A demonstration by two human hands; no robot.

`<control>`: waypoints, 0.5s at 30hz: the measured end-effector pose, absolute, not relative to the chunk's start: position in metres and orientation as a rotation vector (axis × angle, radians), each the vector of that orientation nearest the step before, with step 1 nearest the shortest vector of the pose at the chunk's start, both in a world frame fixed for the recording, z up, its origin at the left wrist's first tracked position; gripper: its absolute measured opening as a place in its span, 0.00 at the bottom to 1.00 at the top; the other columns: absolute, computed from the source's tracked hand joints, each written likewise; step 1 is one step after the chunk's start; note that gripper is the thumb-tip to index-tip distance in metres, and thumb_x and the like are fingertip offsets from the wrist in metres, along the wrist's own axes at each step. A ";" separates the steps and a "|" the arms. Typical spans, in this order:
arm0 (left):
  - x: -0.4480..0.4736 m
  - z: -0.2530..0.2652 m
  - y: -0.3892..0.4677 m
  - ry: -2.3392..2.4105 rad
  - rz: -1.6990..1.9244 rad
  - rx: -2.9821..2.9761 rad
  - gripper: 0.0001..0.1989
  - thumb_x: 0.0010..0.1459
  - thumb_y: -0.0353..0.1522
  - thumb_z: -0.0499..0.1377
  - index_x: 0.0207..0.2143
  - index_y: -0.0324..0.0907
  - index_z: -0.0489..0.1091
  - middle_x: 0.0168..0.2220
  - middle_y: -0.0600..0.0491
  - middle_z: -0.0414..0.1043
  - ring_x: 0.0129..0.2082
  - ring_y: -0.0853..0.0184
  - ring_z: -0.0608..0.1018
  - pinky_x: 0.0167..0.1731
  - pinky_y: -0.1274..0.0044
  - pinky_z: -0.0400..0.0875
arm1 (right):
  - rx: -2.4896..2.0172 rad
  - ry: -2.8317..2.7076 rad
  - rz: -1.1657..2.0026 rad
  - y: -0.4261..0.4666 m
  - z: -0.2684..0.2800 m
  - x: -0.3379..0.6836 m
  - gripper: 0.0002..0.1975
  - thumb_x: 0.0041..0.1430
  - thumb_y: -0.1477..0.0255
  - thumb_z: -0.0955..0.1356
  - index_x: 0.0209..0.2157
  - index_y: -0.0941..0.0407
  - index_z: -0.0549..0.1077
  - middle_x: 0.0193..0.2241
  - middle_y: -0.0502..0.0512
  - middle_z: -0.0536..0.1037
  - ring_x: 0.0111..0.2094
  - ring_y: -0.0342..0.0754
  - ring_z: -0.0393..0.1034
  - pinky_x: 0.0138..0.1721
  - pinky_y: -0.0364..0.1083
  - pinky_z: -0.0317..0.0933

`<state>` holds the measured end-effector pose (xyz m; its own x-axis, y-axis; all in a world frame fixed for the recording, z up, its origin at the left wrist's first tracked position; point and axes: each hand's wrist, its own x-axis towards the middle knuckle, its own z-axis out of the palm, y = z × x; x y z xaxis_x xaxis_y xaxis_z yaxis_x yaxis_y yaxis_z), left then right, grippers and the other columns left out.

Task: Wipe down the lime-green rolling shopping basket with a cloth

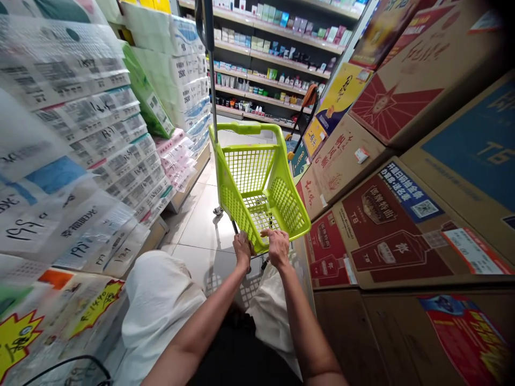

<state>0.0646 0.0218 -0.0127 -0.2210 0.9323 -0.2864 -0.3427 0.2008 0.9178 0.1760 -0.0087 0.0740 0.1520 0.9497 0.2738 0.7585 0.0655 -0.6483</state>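
Observation:
A lime-green plastic shopping basket [252, 182] with lattice walls stands tilted in front of me on a dark-legged frame with small wheels. Nothing lies inside it. At its near left corner, my left hand [243, 250] is closed, its fingers curled against the basket's side and partly hidden. My right hand [278, 246] grips the near rim, with the index finger reaching over the edge. Rising from the frame's far left is a tall dark pole [213, 86], its top cut off by the picture edge.
Stacked plastic-wrapped paper packs [116, 134] line the aisle's left side. Cardboard liquor cartons [386, 220] are piled high on the right. Shelves [273, 51] of small cosmetics cross the far end. A folded dark trolley with an orange-brown item [309, 95] leans by the cartons. White tiles [197, 214] cover the floor.

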 end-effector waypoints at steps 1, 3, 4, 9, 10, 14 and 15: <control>0.065 -0.008 0.020 1.278 1.385 0.729 0.14 0.60 0.42 0.62 0.39 0.45 0.62 0.28 0.59 0.62 0.24 0.70 0.68 0.24 0.79 0.67 | -1.720 -1.620 0.358 -0.009 0.074 0.177 0.28 0.76 0.67 0.49 0.45 0.51 0.79 0.41 0.51 0.84 0.46 0.47 0.75 0.59 0.49 0.50; 0.063 0.001 0.014 1.260 1.495 0.979 0.12 0.59 0.39 0.62 0.42 0.45 0.65 0.36 0.54 0.66 0.35 0.66 0.75 0.36 0.74 0.74 | -1.695 -1.562 0.360 -0.010 0.071 0.179 0.30 0.76 0.66 0.48 0.45 0.52 0.79 0.42 0.52 0.84 0.47 0.47 0.74 0.58 0.50 0.51; 0.061 0.004 0.010 1.234 1.538 1.123 0.11 0.59 0.36 0.62 0.43 0.45 0.67 0.40 0.51 0.67 0.42 0.64 0.76 0.44 0.72 0.75 | -1.681 -1.537 0.353 -0.011 0.069 0.179 0.31 0.75 0.66 0.47 0.44 0.52 0.79 0.43 0.53 0.84 0.48 0.48 0.74 0.58 0.50 0.52; 0.044 0.011 0.017 1.111 1.566 1.695 0.12 0.61 0.28 0.57 0.46 0.45 0.73 0.47 0.46 0.64 0.52 0.60 0.74 0.55 0.66 0.72 | -1.684 -1.393 0.280 -0.020 0.053 0.171 0.36 0.75 0.66 0.45 0.31 0.52 0.78 0.47 0.56 0.82 0.52 0.51 0.71 0.64 0.55 0.47; 0.040 0.017 0.031 1.094 1.564 1.762 0.12 0.61 0.28 0.57 0.46 0.45 0.74 0.47 0.46 0.64 0.52 0.59 0.73 0.55 0.65 0.73 | -1.675 -1.387 0.264 -0.022 0.051 0.169 0.35 0.75 0.66 0.46 0.29 0.52 0.78 0.46 0.56 0.83 0.51 0.51 0.71 0.66 0.56 0.45; 0.028 0.059 0.091 1.272 1.528 1.838 0.12 0.61 0.27 0.57 0.44 0.43 0.77 0.44 0.46 0.63 0.48 0.57 0.72 0.53 0.62 0.74 | -1.677 -1.413 0.279 -0.026 0.051 0.164 0.33 0.75 0.65 0.47 0.29 0.52 0.77 0.43 0.56 0.83 0.52 0.52 0.69 0.63 0.56 0.47; 0.027 0.067 0.096 1.334 1.507 1.837 0.12 0.61 0.26 0.57 0.44 0.43 0.78 0.44 0.45 0.63 0.47 0.57 0.72 0.52 0.62 0.74 | -1.678 -1.431 0.298 -0.026 0.053 0.165 0.33 0.75 0.65 0.47 0.30 0.52 0.78 0.42 0.55 0.83 0.52 0.52 0.68 0.62 0.56 0.48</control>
<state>0.0266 0.0962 0.0674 -0.0444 0.8555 0.5159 0.4085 -0.4557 0.7909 0.1646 -0.0263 0.0527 0.3059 0.8862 0.3478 0.6738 0.0565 -0.7367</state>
